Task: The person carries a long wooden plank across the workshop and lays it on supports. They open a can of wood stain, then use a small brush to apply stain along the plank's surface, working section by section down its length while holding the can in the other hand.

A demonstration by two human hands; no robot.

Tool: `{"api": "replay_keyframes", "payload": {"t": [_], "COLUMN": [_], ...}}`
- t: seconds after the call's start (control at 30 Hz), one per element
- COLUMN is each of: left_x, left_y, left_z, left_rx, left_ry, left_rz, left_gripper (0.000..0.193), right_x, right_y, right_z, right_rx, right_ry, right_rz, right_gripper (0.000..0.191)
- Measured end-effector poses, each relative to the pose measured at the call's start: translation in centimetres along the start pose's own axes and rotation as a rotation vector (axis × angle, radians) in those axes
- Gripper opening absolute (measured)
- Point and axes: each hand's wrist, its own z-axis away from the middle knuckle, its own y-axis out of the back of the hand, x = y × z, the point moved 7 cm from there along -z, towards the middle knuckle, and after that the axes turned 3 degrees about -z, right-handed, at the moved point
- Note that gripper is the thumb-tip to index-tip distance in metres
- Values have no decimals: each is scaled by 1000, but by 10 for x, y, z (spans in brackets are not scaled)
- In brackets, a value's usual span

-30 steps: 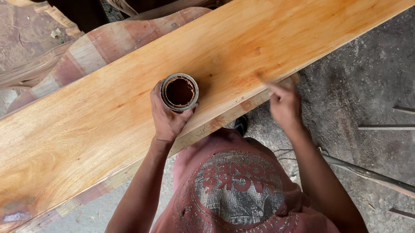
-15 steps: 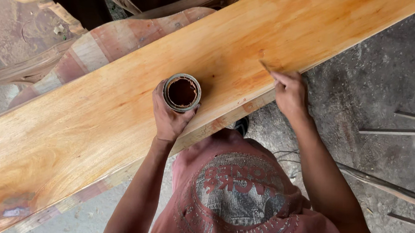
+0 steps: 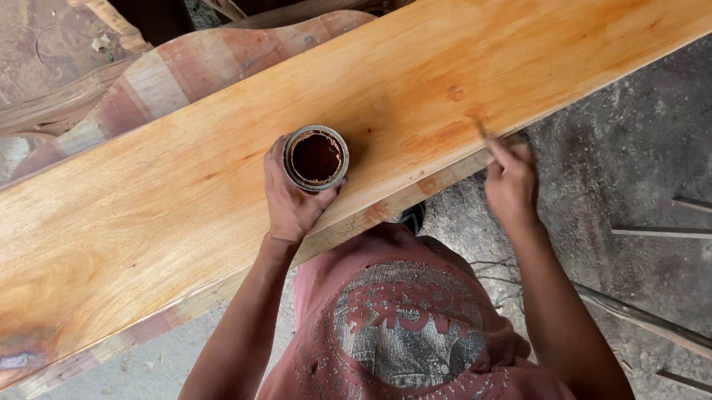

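- Plank point(image 3: 202, 213) first: one long, wide board with an orange-brown finish, running diagonally from the bottom left of your view to the top right. Everything sits on it.
- Your left hand point(image 3: 288, 199) is wrapped around a small round tin point(image 3: 316, 157) of dark reddish-brown stuff. Fingers are curled round its side, so that's a closed grip on the tin.
- The tin stands upright on the plank, roughly mid-length and close to the near edge, the one by your body. Its open top faces up.
- Your right hand point(image 3: 511, 183) is at that same near edge, further towards the plank's upper-right end and well apart from the tin. It's pinching a thin brush point(image 3: 482, 129), hand mostly closed. The tip is blurred, so you can't tell if it touches the wood.
- Room-wise, the board is bare between the tin and the brush, and bare again all the way to the far edge and both ends.
- Past the far edge there's a striped, curved wooden piece point(image 3: 172, 67) lying just beside the plank.
- Off the near edge on your right it's grey concrete floor point(image 3: 675, 123) with a few thin metal rods point(image 3: 683, 234) lying on it.
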Motion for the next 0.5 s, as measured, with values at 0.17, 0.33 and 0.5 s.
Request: {"api": "replay_keyframes", "payload": {"t": [0.17, 0.33, 0.5], "left_x": [-3, -2, -3], "left_y": [-2, -3, -4], "left_z": [-1, 1, 1], "left_rx": [-27, -30, -6], "left_ry": [51, 40, 25], "left_rz": [20, -8, -28], "left_gripper": [98, 100, 103], "right_x": [5, -5, 1], "right_y": [-5, -19, -7], "right_z": [12, 12, 14], "right_rx": [86, -80, 83], "right_ry": [-71, 74, 49], "right_rz": [-73, -55, 40], "right_gripper": [31, 34, 46]}}
